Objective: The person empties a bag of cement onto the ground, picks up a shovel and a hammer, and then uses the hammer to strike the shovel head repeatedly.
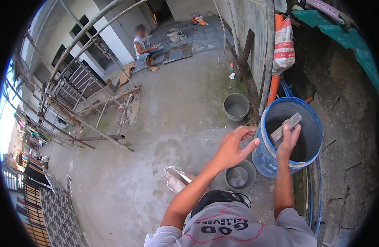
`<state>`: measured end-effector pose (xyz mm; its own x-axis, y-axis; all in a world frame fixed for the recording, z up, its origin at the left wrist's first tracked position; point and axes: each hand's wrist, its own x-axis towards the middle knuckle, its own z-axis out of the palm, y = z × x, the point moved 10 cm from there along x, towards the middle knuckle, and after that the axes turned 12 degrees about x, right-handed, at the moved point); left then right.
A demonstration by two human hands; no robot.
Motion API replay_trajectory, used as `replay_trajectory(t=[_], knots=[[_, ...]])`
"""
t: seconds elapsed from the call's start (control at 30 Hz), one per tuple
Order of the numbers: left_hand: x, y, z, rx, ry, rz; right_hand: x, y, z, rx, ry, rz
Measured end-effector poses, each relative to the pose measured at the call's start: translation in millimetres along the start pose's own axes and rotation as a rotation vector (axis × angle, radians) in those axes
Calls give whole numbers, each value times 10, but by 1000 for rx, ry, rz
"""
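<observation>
A large blue drum (pixel 263 158) stands at the right, its inside grey and stained. Over its opening my right hand (pixel 289 142) grips a rough grey block (pixel 293 120), which is tilted. My left hand (pixel 239 145) is at the drum's left side, fingers apart and slightly curled, with nothing in it. Below that hand sits a small bucket (pixel 252 181) with something grey and round inside. Another grey bucket (pixel 236 107) is on the concrete floor beyond the drum.
Bamboo scaffolding (pixel 80 68) rises at the left. A seated person (pixel 142 49) is at the back beside a board (pixel 177 53). An opened sack (pixel 175 179) lies near my body. A red-white sack (pixel 284 47) and an orange pipe (pixel 273 88) stand by the wall.
</observation>
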<state>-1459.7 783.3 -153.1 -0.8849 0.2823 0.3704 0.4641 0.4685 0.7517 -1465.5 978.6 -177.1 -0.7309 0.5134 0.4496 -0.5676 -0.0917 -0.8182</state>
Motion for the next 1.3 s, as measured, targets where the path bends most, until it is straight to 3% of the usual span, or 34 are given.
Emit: replay_trajectory(t=[0.2,0.3,0.33,0.37,0.47,0.5,0.6,0.7,0.8,0.93,0.97,1.03,1.07,1.13,1.17,1.2,1.27,1.3], knots=[[74,541,-10,131,-30,104,-257,-104,208,86,-167,96],[57,865,-114,236,-84,191,-530,-418,698,127,-396,37],[54,911,-272,366,-52,91,-634,-500,839,202,-459,26],[19,894,-438,494,-18,-14,-753,-564,954,73,-553,-50],[-155,878,-841,597,58,-81,-1058,-920,1339,-59,-670,-353],[-223,843,-950,598,55,-84,-1131,-967,1383,46,-575,-330],[-447,599,-1137,563,37,-94,-1356,-1076,1661,60,-695,-360],[-881,336,-1391,593,429,-35,-1544,-877,1766,206,-831,-223],[-1360,114,-1378,646,558,44,-1539,-698,1563,164,-813,-62],[-1717,93,-1334,696,661,145,-1137,46,381,-172,-250,-56],[-1759,117,-1340,706,672,150,-1105,421,-68,-152,-47,12],[-1860,93,-1328,697,675,165,-1152,1162,-944,-173,258,352],[-1903,95,-1329,697,675,196,-1087,1171,-1062,-174,248,351],[-1997,93,-1314,689,685,245,-1400,1682,-1257,243,474,929],[-2037,105,-1312,685,699,249,-1481,1821,-1145,374,419,1046],[-2088,116,-1317,682,710,254,-1501,1870,-1139,373,421,1046],[-2192,103,-1304,662,699,281,-1587,1864,-501,827,285,1268],[-2264,131,-1294,668,700,307,-1546,1841,-376,827,292,1266]])
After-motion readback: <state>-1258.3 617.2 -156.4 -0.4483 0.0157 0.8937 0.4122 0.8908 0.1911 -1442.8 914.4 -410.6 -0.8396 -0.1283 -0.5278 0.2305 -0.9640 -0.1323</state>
